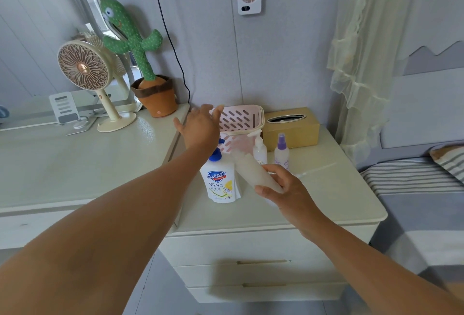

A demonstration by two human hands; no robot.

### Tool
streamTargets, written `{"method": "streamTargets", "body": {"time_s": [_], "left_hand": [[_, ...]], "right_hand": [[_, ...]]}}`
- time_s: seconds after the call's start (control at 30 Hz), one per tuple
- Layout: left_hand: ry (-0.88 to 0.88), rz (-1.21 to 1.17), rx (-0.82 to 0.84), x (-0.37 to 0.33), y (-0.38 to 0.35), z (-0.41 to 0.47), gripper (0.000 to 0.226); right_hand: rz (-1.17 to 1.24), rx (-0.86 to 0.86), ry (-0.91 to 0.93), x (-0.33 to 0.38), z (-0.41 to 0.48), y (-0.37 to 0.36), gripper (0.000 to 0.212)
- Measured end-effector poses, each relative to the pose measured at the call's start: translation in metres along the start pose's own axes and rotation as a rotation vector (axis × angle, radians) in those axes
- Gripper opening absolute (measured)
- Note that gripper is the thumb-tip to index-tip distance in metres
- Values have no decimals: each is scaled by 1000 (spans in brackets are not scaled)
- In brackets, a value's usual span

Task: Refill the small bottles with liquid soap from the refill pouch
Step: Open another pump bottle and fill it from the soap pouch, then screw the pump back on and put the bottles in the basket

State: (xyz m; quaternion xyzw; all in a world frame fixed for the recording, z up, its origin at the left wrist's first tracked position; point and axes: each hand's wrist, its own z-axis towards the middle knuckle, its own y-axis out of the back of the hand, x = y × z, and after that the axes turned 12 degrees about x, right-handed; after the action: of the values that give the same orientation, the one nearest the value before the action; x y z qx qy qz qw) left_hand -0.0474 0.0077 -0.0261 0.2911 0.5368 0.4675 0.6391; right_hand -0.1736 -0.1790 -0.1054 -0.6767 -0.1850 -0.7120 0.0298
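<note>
cream nightstand (326, 189) – refill pouch (221, 184) stood upright on it. translucent bottle (253, 171) gripped tilted by right hand (288, 189), just right of pouch. left hand (200, 126) held spread, empty, behind pouch near pink basket (241, 116). pump bottle (259, 150), spray bottle (281, 154) set behind pouch, rightward.

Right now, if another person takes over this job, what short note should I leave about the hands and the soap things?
Left hand: open, holding nothing, fingertips at the left corner of the pink basket.
Right hand: grips a translucent white container, tilted, above the nightstand.
Safeguard refill pouch: upright on the nightstand, blue cap on.
Small pump bottle and purple-topped spray bottle: upright in front of the tissue box, tops on.
Done: no pouring seen.
Left: open pouch and bottles, fill, close.
</note>
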Motion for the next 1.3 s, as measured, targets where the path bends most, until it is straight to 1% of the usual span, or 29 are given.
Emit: {"method": "streamTargets", "body": {"time_s": [0.07, 0.2, 0.3, 0.4, 0.5, 0.57, 0.67, 0.73, 0.8, 0.83, 0.9, 0.97, 1.07, 1.17, 1.3], "left_hand": [[-42, 5, -23, -3, 5, -1, 59], [-83, -34, 2, -10, 19, -7, 50], [-178, -262, 51, -13, 23, -20, 47], [-276, -369, 35, -19, 26, -42, 48], [-291, -489, 74, -25, 30, -70, 46], [-282, -519, 134, -27, 32, -87, 48], [-253, -623, 306, -29, 36, -112, 58], [-213, -705, 450, -34, 41, -127, 48], [-198, -780, 563, -39, 48, -142, 29], [-198, -810, 604, -40, 52, -152, 23], [-187, -846, 654, -41, 54, -165, 25], [-162, -863, 657, -43, 56, -178, 29], [-127, -863, 625, -44, 54, -194, 28], [-67, -882, 557, -45, 49, -205, 36], [-64, -833, 471, -45, 41, -214, 43]], "right_hand": [[11, -2, -3, 0, -1, 1, 46], [108, 7, -7, 1, -3, 0, 46], [229, 1, -7, 3, -5, -1, 43], [312, -8, -4, 6, -9, -1, 45], [330, -25, 6, 11, -19, 2, 46], [333, -44, 24, 17, -27, 3, 44], [353, -50, 50, 27, -40, 1, 45], [364, -44, 59, 32, -48, 0, 45], [355, -44, 67, 36, -54, -3, 45], [340, -45, 66, 38, -61, -5, 45], [319, -65, 75, 40, -68, -9, 45], [277, -89, 86, 42, -77, -14, 47], [213, -124, 106, 46, -90, -25, 49], [155, -186, 115, 50, -97, -36, 53], [132, -243, 95, 48, -101, -45, 61]]}}
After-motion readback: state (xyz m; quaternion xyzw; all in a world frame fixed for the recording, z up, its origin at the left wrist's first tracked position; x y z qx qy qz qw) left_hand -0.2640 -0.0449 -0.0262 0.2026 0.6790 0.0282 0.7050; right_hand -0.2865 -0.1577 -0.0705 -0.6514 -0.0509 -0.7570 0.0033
